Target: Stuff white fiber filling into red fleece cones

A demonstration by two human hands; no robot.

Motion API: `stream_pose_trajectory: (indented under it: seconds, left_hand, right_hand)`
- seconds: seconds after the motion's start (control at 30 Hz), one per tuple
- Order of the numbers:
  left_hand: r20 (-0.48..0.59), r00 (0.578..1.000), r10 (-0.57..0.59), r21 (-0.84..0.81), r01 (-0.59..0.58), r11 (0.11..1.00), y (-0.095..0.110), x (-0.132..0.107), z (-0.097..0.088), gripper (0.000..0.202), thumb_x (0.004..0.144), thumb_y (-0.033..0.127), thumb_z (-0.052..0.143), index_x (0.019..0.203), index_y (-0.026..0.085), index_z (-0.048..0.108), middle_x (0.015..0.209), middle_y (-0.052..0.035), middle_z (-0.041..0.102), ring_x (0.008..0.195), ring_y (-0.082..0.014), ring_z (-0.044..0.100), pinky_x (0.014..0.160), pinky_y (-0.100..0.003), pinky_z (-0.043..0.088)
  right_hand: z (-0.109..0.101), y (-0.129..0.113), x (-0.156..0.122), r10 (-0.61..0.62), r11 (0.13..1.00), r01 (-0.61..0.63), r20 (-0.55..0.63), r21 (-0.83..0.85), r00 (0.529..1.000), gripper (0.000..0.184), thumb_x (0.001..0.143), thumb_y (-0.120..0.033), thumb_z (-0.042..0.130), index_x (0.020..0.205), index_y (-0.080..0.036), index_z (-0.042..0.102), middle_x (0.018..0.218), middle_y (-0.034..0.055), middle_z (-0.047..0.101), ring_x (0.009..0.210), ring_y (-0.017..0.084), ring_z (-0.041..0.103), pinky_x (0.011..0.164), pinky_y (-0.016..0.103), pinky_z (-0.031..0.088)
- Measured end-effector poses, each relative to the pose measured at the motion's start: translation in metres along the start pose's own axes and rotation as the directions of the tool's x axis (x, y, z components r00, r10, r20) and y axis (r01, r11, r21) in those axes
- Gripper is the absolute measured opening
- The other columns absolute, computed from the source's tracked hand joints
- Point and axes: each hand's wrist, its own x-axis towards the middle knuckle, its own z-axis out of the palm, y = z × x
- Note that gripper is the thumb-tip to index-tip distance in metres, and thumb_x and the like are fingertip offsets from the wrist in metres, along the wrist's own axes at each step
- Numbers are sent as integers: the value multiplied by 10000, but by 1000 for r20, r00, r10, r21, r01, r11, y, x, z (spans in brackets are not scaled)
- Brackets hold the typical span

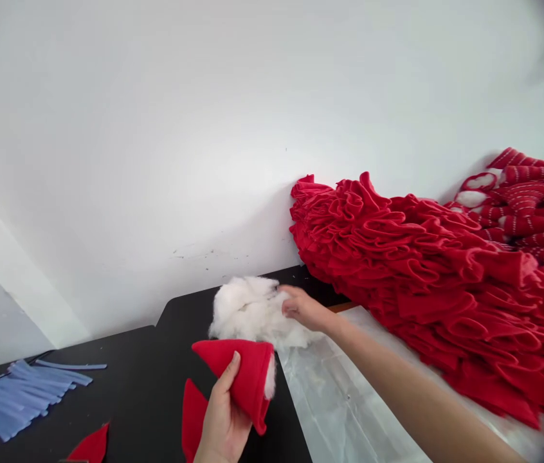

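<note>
My left hand [221, 418] is closed on a red felt cone [243, 373], thumb on top; a tuft of white stuffing shows at the cone's open end. My right hand [303, 308] reaches forward and pinches into a heap of white stuffing [247, 308] lying on the black table [132, 386]. Another red felt piece [192, 411] lies just under my left hand.
A big pile of red felt cones [426, 270] rests against the white wall at the right, with red striped pieces [527, 199] behind it. Clear plastic sheet [339, 405] lies under my right arm. Blue strips [11, 399] lie at the left. One red piece [91, 445] sits near the bottom edge.
</note>
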Motion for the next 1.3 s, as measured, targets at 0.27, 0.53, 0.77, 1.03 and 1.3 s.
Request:
stream_pose_trajectory:
  seconds: [0.27, 0.53, 0.77, 1.03, 1.3]
  left_hand:
    - [433, 896, -93, 287, -40, 957, -24, 59, 44, 503, 711, 249, 726, 1186, 162, 587, 955, -89, 706, 841, -230, 667, 753, -322, 519]
    - [345, 931, -118, 405, -34, 914, -76, 103, 56, 269, 566, 134, 801, 792, 116, 656, 695, -80, 694, 628, -210, 635, 671, -342, 500]
    - [248, 968, -42, 129, 10, 992, -45, 68, 45, 389, 728, 325, 708, 1051, 128, 618, 928, -106, 704, 754, -203, 670, 629, -292, 535]
    - [245, 967, -74, -183, 121, 976, -67, 3, 47, 232, 847, 279, 582, 980, 95, 630, 890, -109, 718, 780, -192, 685, 729, -296, 558]
    - [248, 952, -179, -188, 229, 955, -59, -28, 21, 310, 882, 354, 517, 840, 67, 630, 734, -112, 694, 683, -177, 676, 693, -272, 555]
  right_hand:
    - [9, 29, -27, 236, 940, -210, -67, 270, 970, 152, 768, -315, 523, 717, -191, 594, 618, -15, 563, 573, 139, 493, 549, 258, 407]
    - [-35, -19, -5, 398, 807, -118, -385, 579, 833, 291, 728, -484, 558, 834, -216, 524, 642, -37, 556, 513, 101, 517, 492, 233, 443]
    - [-94, -63, -72, 510, 709, -258, -225, 657, 830, 457, 650, -427, 725, 992, -213, 511, 737, -4, 618, 518, 125, 566, 370, 203, 369]
    - [10, -95, -139, 513, 773, -313, -254, 552, 820, 130, 799, -344, 526, 810, -216, 517, 739, 46, 596, 685, 205, 573, 609, 367, 511]
    - [21, -130, -181, -84, 995, 80, -76, -56, 994, 366, 875, -149, 453, 1230, -217, 508, 1115, 114, 557, 999, 239, 548, 844, 404, 518]
